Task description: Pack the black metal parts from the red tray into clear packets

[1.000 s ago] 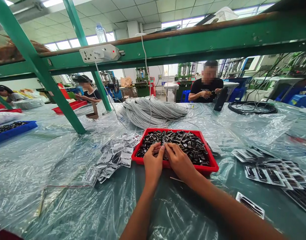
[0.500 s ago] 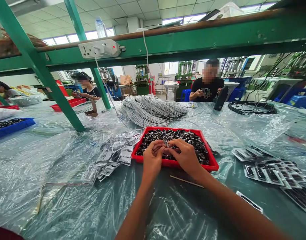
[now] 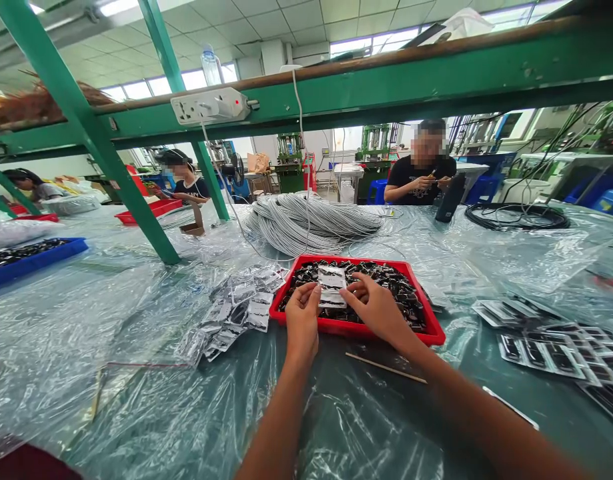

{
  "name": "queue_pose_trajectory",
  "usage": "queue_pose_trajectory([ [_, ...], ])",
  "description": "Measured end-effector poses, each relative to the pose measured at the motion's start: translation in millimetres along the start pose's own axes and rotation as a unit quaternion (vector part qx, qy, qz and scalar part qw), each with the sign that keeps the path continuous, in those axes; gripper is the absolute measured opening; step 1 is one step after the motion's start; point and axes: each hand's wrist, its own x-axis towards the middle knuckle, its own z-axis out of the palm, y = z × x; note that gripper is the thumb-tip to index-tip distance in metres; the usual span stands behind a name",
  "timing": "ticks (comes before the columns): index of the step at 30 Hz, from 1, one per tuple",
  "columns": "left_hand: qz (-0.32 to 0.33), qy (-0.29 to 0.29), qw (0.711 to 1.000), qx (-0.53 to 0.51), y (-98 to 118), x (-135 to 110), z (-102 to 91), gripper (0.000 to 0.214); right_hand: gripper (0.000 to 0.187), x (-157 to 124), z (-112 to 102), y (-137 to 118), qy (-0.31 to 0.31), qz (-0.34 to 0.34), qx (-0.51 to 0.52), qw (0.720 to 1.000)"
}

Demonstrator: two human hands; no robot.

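Note:
Above the red tray (image 3: 353, 327) I hold up a small silvery plastic sheet (image 3: 332, 277) with dark, ragged-looking bands across it. My left hand (image 3: 302, 310) pinches its left edge between thumb and fingers. At the opposite edge, the thumb of my right hand (image 3: 379, 307) presses on it with the other fingers curled close by. Beneath both hands, the tray is filled with small black parts (image 3: 393, 290), too small to name. Similar silvery sheets (image 3: 233, 307) lie in a loose heap to the left of the tray.
Flat packs with black pieces (image 3: 551, 350) are stacked at right. A thin stick (image 3: 386, 368) lies before the tray, a grey cable coil (image 3: 311, 223) behind it. Green shelf framing (image 3: 386, 80) crosses overhead. A person in black (image 3: 421, 173) sits opposite; others sit left.
The silvery sheet, earlier a small crumpled-looking bit between my fingertips, now stands flat and upright toward me. My hands have moved slightly apart, and the view has shifted a little.

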Motion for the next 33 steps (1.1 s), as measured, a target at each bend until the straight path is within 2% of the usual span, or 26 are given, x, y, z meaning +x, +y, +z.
queue_pose_trajectory([
  [2, -0.009, -0.045, 0.999, 0.010, 1.2, -5.0, 3.9, 0.040, 0.031, -1.5, 1.0, -1.7, -0.046, 0.040, 0.067, 0.996],
  [6, -0.004, -0.128, 0.991, 0.051, 5.6, -9.8, 6.3, 0.039, 0.032, -0.9, -3.7, -2.8, -0.007, 0.057, 0.115, 0.992],
  [10, 0.000, -0.140, 0.989, 0.044, 8.9, -8.6, 4.3, 0.040, 0.041, -0.1, -6.7, -6.4, -0.003, 0.055, 0.154, 0.987],
  [13, 0.006, -0.155, 0.988, -0.001, 7.8, -8.1, 3.9, 0.039, 0.045, -0.5, -4.9, -7.7, -0.087, 0.084, 0.237, 0.964],
  [15, 0.005, -0.164, 0.986, -0.018, 6.3, -8.8, 5.2, 0.037, 0.046, -1.0, -2.8, -6.3, -0.149, 0.098, 0.255, 0.950],
  [16, 0.004, -0.160, 0.987, -0.011, 5.8, -9.4, 6.2, 0.037, 0.045, -1.5, -1.5, -5.3, -0.146, 0.095, 0.233, 0.957],
  [17, 0.004, -0.148, 0.989, 0.007, 5.5, -10.1, 7.3, 0.037, 0.042, -2.4, -0.3, -4.4, -0.114, 0.081, 0.189, 0.972],
  [19, 0.014, -0.106, 0.993, 0.053, 6.0, -11.2, 9.0, 0.036, 0.035, -4.9, 2.1, -4.1, -0.011, 0.023, 0.068, 0.997],
  [20, 0.022, -0.089, 0.993, 0.071, 6.8, -11.4, 9.3, 0.036, 0.032, -6.4, 3.1, -4.8, 0.023, -0.014, 0.011, 1.000],
  [21, 0.029, -0.084, 0.993, 0.081, 8.1, -11.4, 9.0, 0.035, 0.030, -7.7, 3.8, -5.9, 0.032, -0.048, -0.029, 0.998],
  [23, 0.035, -0.117, 0.989, 0.080, 11.5, -10.4, 6.6, 0.033, 0.028, -9.4, 3.9, -8.9, -0.016, -0.088, -0.061, 0.994],
  [25, 0.031, -0.182, 0.980, 0.071, 15.5, -8.3, 2.4, 0.031, 0.030, -9.2, 1.9, -11.2, -0.070, -0.098, -0.063, 0.991],
  [28, 0.033, -0.234, 0.968, 0.081, 20.7, -4.0, -4.8, 0.028, 0.027, -6.8, -4.0, -12.3, -0.104, -0.131, -0.067, 0.984],
  [30, 0.046, -0.218, 0.969, 0.103, 22.4, 0.6, -9.8, 0.028, 0.020, -4.8, -7.8, -11.3, -0.112, -0.165, -0.071, 0.977],
  [33, 0.078, -0.117, 0.981, 0.132, 23.1, 12.0, -20.3, 0.033, 0.017, -1.5, -10.0, -6.3, -0.092, -0.159, -0.061, 0.981],
])
